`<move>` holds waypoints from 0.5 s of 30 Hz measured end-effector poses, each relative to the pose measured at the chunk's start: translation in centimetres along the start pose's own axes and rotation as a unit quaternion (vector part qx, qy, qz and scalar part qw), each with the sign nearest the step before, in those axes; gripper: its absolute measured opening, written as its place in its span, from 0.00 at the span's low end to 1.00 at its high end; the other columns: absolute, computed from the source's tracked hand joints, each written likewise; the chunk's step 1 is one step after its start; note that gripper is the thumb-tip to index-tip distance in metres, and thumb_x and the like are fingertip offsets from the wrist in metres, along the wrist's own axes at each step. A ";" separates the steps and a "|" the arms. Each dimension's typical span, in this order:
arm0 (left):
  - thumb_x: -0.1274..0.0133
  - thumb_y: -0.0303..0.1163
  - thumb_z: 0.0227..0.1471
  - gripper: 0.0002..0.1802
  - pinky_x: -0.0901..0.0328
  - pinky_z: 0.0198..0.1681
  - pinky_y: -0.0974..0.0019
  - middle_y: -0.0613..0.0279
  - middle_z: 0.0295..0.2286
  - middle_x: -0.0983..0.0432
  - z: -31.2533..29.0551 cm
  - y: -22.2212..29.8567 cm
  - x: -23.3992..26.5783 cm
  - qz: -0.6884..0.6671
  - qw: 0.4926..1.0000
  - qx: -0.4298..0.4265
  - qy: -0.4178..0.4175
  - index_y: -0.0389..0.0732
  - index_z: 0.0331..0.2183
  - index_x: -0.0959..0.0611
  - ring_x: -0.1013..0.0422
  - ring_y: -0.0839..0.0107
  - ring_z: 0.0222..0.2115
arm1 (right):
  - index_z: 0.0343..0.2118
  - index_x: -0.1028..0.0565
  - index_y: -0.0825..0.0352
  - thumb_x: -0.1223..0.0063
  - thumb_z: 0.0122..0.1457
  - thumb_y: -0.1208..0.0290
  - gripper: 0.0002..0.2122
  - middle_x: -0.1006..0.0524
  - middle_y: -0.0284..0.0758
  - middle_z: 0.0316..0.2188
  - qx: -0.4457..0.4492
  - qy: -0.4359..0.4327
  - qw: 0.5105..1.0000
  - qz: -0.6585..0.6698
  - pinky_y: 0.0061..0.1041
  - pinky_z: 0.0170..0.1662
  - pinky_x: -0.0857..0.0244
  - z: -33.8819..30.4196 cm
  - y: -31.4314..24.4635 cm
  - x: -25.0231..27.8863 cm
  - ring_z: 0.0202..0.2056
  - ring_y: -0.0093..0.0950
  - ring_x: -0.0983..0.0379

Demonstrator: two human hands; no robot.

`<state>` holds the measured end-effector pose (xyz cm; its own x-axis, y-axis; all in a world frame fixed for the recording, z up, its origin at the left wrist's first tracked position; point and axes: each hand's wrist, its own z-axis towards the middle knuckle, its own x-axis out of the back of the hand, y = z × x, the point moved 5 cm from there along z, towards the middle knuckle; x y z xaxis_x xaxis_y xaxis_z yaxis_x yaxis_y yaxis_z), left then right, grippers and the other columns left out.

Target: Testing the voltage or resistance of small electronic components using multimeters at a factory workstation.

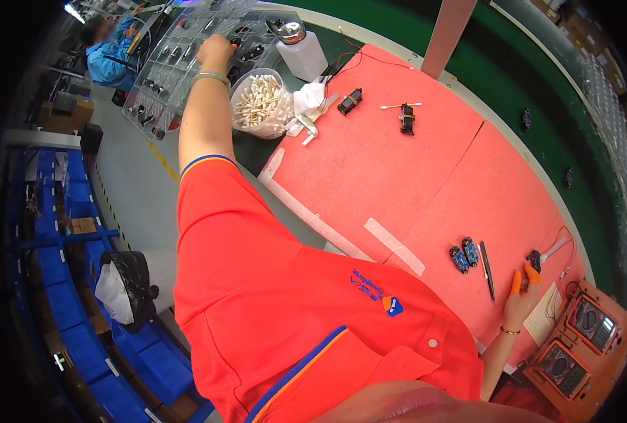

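Observation:
My left hand [217, 51] reaches out over a clear compartment tray [176, 88] with dark small parts in it. Its fingers are curled together at the tray, and what they hold is hidden. On the right, my right hand [521, 304] wears orange finger covers, with thumb and forefinger apart. The raised fingertip touches a small black part [534, 259], beside thin red wires. Black tweezers [487, 271] and two blue-and-black modules [464, 255] lie left of this hand. Farther up the mat are two black devices [350, 101] with yellowish bands, one with a cotton swab [401, 106] against it.
A tub of cotton swabs [260, 104] stands beside my left forearm, with a white pump bottle [303, 58] behind it. Two orange-framed meters [574, 342] sit at the right. A green conveyor [546, 151] carries modules beyond the pink mat [426, 187]. A person [109, 56] in blue is far left.

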<state>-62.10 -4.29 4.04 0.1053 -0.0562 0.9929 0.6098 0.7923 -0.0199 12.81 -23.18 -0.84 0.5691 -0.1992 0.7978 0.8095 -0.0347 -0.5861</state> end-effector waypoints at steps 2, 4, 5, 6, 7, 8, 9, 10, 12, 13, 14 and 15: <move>0.48 0.36 0.37 0.17 0.38 0.39 0.64 0.57 0.38 0.30 0.4 -0.2 0.0 0.003 0.999 0.002 -0.051 0.44 0.35 0.23 0.33 0.61 0.40 | 0.36 0.31 0.68 0.53 0.49 0.78 0.09 0.33 0.29 0.31 0.001 0.005 1.000 0.011 0.13 0.30 0.44 -0.1 0.1 -0.1 0.26 0.18 0.40; 0.49 0.34 0.37 0.17 0.38 0.39 0.64 0.57 0.37 0.30 0.7 -0.4 -0.6 0.013 0.988 0.006 -0.154 0.44 0.35 0.23 0.33 0.61 0.39 | 0.36 0.31 0.68 0.53 0.49 0.78 0.09 0.34 0.29 0.31 0.017 0.009 1.000 -0.004 0.13 0.30 0.44 -0.3 0.0 -0.1 0.26 0.18 0.40; 0.49 0.34 0.37 0.17 0.38 0.39 0.64 0.57 0.37 0.30 1.1 -0.7 -1.0 0.012 0.988 0.006 -0.153 0.44 0.35 0.23 0.33 0.61 0.39 | 0.35 0.31 0.68 0.53 0.49 0.79 0.09 0.34 0.29 0.30 0.028 0.012 0.999 -0.011 0.13 0.30 0.44 -0.2 -0.2 -0.2 0.26 0.18 0.40; 0.49 0.36 0.37 0.17 0.37 0.38 0.64 0.58 0.37 0.29 1.4 -1.3 -1.6 0.001 0.996 0.017 -0.091 0.45 0.34 0.23 0.33 0.62 0.39 | 0.35 0.31 0.68 0.53 0.49 0.79 0.09 0.34 0.29 0.30 0.028 0.012 0.999 -0.010 0.13 0.30 0.44 -0.2 -0.3 -0.3 0.26 0.18 0.40; 0.48 0.37 0.37 0.17 0.37 0.37 0.63 0.59 0.36 0.29 1.6 -2.0 -2.2 -0.009 0.999 0.029 -0.030 0.45 0.34 0.23 0.32 0.62 0.38 | 0.35 0.31 0.68 0.53 0.49 0.79 0.09 0.34 0.29 0.31 0.029 0.014 0.999 -0.003 0.13 0.30 0.44 -0.3 -0.3 -0.4 0.26 0.17 0.40; 0.48 0.39 0.38 0.17 0.36 0.36 0.63 0.59 0.35 0.28 1.6 -2.2 -2.3 -0.020 0.999 0.040 0.030 0.45 0.34 0.23 0.32 0.62 0.37 | 0.35 0.31 0.67 0.52 0.48 0.79 0.09 0.34 0.29 0.32 0.028 0.016 0.999 0.002 0.13 0.29 0.44 -0.4 -0.4 -0.4 0.26 0.17 0.41; 0.48 0.39 0.38 0.17 0.36 0.36 0.63 0.59 0.35 0.28 1.6 -2.5 -2.4 -0.019 0.999 0.041 0.028 0.45 0.34 0.23 0.32 0.62 0.37 | 0.35 0.31 0.67 0.52 0.48 0.79 0.10 0.35 0.30 0.33 0.029 0.016 0.999 0.007 0.13 0.29 0.44 -0.4 -0.4 -0.5 0.26 0.17 0.41; 0.49 0.39 0.38 0.16 0.36 0.36 0.63 0.59 0.35 0.28 1.3 -2.3 -1.5 -0.012 0.999 0.023 0.043 0.46 0.34 0.23 0.32 0.62 0.37 | 0.35 0.31 0.67 0.52 0.48 0.79 0.10 0.35 0.30 0.33 0.027 0.012 1.000 0.007 0.13 0.29 0.44 -0.4 -0.4 -0.4 0.26 0.17 0.41; 0.50 0.40 0.38 0.16 0.36 0.36 0.62 0.60 0.34 0.28 0.2 -2.6 0.5 0.004 0.997 -0.010 0.071 0.47 0.33 0.23 0.31 0.62 0.36 | 0.35 0.31 0.67 0.53 0.49 0.79 0.09 0.34 0.30 0.32 0.015 0.007 1.000 -0.001 0.14 0.31 0.43 -0.2 -0.5 -0.4 0.28 0.18 0.40; 0.50 0.40 0.38 0.16 0.36 0.36 0.62 0.60 0.34 0.28 -0.4 -2.7 1.5 0.006 0.998 -0.011 0.069 0.47 0.33 0.23 0.31 0.62 0.36 | 0.35 0.31 0.68 0.53 0.49 0.78 0.09 0.33 0.29 0.31 0.007 0.009 1.000 -0.004 0.14 0.31 0.43 -0.2 -0.5 -0.3 0.28 0.18 0.39; 0.50 0.40 0.38 0.15 0.37 0.36 0.62 0.59 0.34 0.28 -1.2 -3.0 2.7 -0.003 0.996 -0.023 0.081 0.48 0.33 0.23 0.31 0.62 0.36 | 0.35 0.31 0.68 0.53 0.49 0.78 0.09 0.33 0.29 0.31 0.004 0.007 1.000 -0.004 0.14 0.31 0.43 -0.2 -0.5 -0.3 0.28 0.18 0.39; 0.51 0.40 0.38 0.15 0.37 0.36 0.61 0.59 0.33 0.28 -2.1 -3.1 3.7 -0.011 0.995 -0.036 0.095 0.49 0.33 0.23 0.31 0.62 0.36 | 0.35 0.31 0.68 0.53 0.49 0.78 0.09 0.33 0.30 0.31 0.013 0.011 1.000 -0.004 0.14 0.32 0.43 -0.3 -0.5 -0.3 0.29 0.18 0.39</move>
<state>-61.99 -8.23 7.54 0.2329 -0.1920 0.9533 0.6670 0.7450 -0.0129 12.22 -23.37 -0.83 0.5597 -0.2199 0.7990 0.8175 -0.0111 -0.5758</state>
